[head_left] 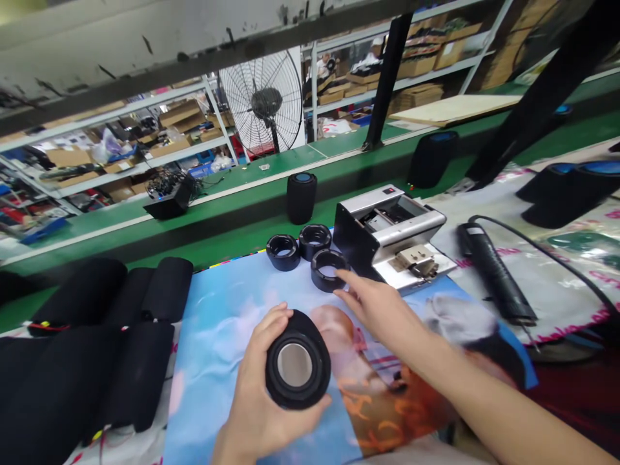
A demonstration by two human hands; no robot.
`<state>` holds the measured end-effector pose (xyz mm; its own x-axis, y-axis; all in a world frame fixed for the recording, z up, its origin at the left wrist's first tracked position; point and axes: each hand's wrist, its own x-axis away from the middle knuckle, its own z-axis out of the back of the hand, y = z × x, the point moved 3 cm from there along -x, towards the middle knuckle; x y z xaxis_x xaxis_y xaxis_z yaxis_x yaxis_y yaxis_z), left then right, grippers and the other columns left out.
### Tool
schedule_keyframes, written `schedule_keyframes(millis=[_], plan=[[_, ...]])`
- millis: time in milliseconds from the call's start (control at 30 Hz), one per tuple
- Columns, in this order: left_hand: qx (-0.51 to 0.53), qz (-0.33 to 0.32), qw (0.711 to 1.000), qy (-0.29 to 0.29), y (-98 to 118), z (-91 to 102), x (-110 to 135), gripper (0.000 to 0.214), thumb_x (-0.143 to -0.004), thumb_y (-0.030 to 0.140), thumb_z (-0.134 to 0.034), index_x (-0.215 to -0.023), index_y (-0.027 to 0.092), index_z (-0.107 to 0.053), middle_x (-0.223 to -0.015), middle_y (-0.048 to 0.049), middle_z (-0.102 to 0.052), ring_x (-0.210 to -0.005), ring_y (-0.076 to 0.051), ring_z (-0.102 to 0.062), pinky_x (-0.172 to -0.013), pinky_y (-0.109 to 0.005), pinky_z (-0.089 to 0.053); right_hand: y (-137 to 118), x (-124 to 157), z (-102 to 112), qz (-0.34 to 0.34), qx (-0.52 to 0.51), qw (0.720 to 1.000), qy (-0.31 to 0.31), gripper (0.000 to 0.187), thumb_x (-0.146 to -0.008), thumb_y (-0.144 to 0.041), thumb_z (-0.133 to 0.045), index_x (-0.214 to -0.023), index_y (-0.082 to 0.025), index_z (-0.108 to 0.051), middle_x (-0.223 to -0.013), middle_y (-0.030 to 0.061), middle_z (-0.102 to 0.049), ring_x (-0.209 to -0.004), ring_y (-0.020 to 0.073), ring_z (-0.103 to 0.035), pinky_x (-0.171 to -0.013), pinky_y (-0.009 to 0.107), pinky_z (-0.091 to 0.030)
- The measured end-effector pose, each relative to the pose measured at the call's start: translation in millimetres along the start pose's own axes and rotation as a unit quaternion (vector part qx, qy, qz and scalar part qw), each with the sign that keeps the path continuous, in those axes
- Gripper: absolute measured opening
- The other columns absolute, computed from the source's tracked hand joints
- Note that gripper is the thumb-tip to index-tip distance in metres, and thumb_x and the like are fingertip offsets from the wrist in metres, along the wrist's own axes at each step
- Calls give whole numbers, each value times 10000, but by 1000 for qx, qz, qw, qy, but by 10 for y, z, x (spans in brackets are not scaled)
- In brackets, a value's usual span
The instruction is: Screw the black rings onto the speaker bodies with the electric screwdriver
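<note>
My left hand (259, 400) is wrapped round a black cylindrical speaker body (296, 361), its round end with a silver centre facing me. My right hand (375, 303) reaches forward with fingers stretched out, the fingertips touching the nearest of three black rings (328, 269) that lie on a printed poster (217, 336). The other two rings (283, 252) sit just behind it. Nothing is held in the right hand.
A silver and black machine (387, 229) stands right of the rings. A black handheld tool with a cable (494, 274) lies further right. Black fabric sleeves (97, 336) pile at left. A black speaker (301, 197) stands on the green conveyor (217, 213); a fan (264, 103) and shelves behind.
</note>
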<state>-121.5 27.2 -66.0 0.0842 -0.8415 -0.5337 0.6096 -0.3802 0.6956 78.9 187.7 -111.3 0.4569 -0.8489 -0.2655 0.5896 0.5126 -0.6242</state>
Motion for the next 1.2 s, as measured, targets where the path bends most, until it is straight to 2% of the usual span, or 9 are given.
schedule_keyframes(millis=[100, 300, 433, 533, 633, 767, 867, 1033, 1200], plan=[[9, 43, 999, -1, -29, -11, 23, 968, -706, 361, -967, -1535, 402, -469, -1537, -123, -606, -1422, -407, -612, -1150, -588, -554, -17, 24, -32, 28, 41, 999, 1, 281, -1073, -234, -477, -1232, -168, -698, -1026, 98, -747, -868, 213, -730, -799, 336, -595], [101, 121, 987, 38, -182, -91, 146, 1262, -652, 480, -1005, -1650, 399, -237, -1586, -153, -559, -1411, -389, -621, -1154, -574, -546, -88, 52, -35, 64, 105, 992, 12, 332, -1082, -191, -464, -1360, -181, -646, -1024, 85, -698, -866, 203, -716, -767, 305, -581], [111, 128, 985, 40, -257, -140, 189, 1257, -628, 552, -1000, -1633, 403, -261, -1570, -136, -572, -1396, -370, -636, -1160, -535, -545, -213, -5, 18, 75, 156, 985, 18, 286, -1077, -211, -514, -1318, -195, -666, -982, 70, -652, -838, 206, -679, -708, 297, -544], [113, 131, 984, 33, -329, -174, 210, 1212, -621, 534, -1008, -1610, 390, -323, -1578, -137, -570, -1426, -366, -614, -1177, -514, -533, -375, -79, 78, 84, 198, 976, 15, 280, -1058, -241, -591, -1321, -178, -664, -1100, 119, -653, -1003, 266, -650, -828, 361, -566], [115, 132, 984, 39, -421, -201, 236, 1134, -621, 461, -1018, -1569, 338, -406, -1578, -150, -573, -1441, -377, -602, -1187, -517, -527, -518, -215, 54, 104, 237, 965, -28, 354, -1003, -270, -715, -1328, -150, -642, -1217, 130, -654, -1182, 301, -608, -1015, 459, -547], [88, 140, 986, 28, -484, -205, 273, 1035, -644, 360, -1002, -1531, 312, -471, -1555, -141, -599, -1420, -375, -623, -1190, -534, -533, -544, -407, -90, 90, 297, 945, -107, 383, -1024, -308, -708, -1355, -135, -621, -1004, 39, -694, -1025, 234, -691, -1138, 559, -485], [76, 149, 986, 29, -488, -183, 311, 1022, -646, 322, -994, -1533, 300, -487, -1560, -147, -596, -1423, -386, -618, -1203, -557, -522, -509, -498, -143, 75, 327, 930, -147, 371, -1050, -329, -677, -1359, -131, -623, -960, 28, -707, -954, 211, -716, -1124, 537, -513], [71, 159, 984, 41, -497, -194, 352, 984, -651, 338, -980, -1516, 286, -513, -1533, -152, -611, -1404, -392, -631, -1193, -586, -523, -504, -555, -70, 69, 347, 916, -191, 376, -1055, -334, -668, -1360, -120, -620, -989, 46, -720, -936, 207, -727, -1091, 512, -545], [77, 174, 978, 81, -497, -225, 341, 934, -660, 413, -950, -1491, 280, -544, -1511, -135, -625, -1414, -392, -617, -1223, -593, -491, -525, -348, 17, 146, 303, 911, -238, 374, -991, -152, -686, -1355, -115, -607, -956, 31, -710, -942, 211, -708, -1119, 531, -514]])
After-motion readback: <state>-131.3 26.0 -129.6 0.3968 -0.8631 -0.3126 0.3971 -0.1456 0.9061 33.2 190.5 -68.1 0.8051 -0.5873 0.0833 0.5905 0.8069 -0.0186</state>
